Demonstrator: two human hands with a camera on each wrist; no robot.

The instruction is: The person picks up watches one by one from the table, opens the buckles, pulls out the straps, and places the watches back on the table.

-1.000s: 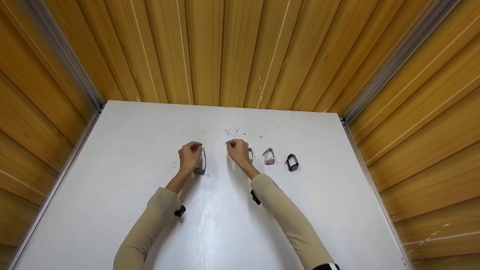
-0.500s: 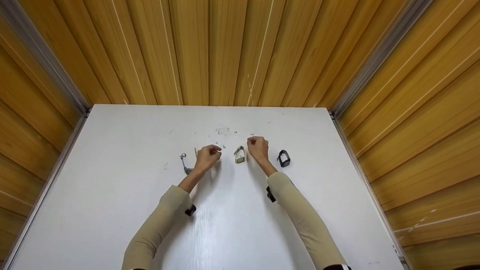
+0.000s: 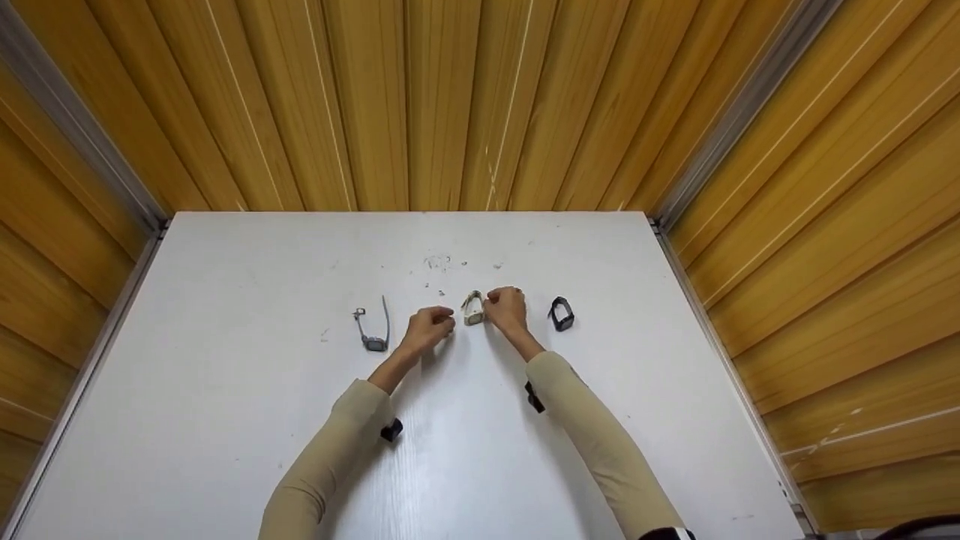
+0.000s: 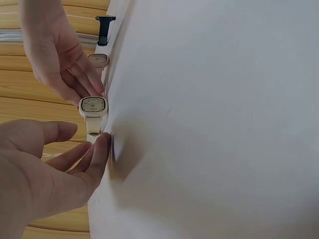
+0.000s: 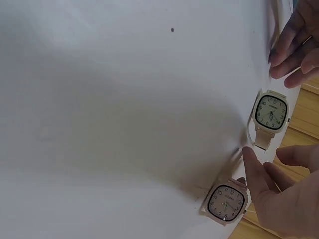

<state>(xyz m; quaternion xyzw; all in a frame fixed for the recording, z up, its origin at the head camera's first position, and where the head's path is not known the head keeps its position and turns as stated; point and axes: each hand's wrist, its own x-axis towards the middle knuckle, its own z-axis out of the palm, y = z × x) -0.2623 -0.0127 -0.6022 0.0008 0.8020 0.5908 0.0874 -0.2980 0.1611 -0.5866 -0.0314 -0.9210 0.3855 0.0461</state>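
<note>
Left hand [image 3: 430,329] and right hand [image 3: 509,309] both loose-fingered, gripping nothing, beside the cream watch [image 5: 271,112]. I judge a stray fingertip nudge could topple it.

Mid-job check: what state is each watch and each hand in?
Grey watch: strap unfastened, ends apart.
Cream watch: strap curved into a loop; buckling unclear.
Pink watch: strap mostly hidden.
Black watch: strap curved into a loop.
Left hand: relaxed, near the cream watch.
Right hand: beside the cream watch; contact unclear.
</note>
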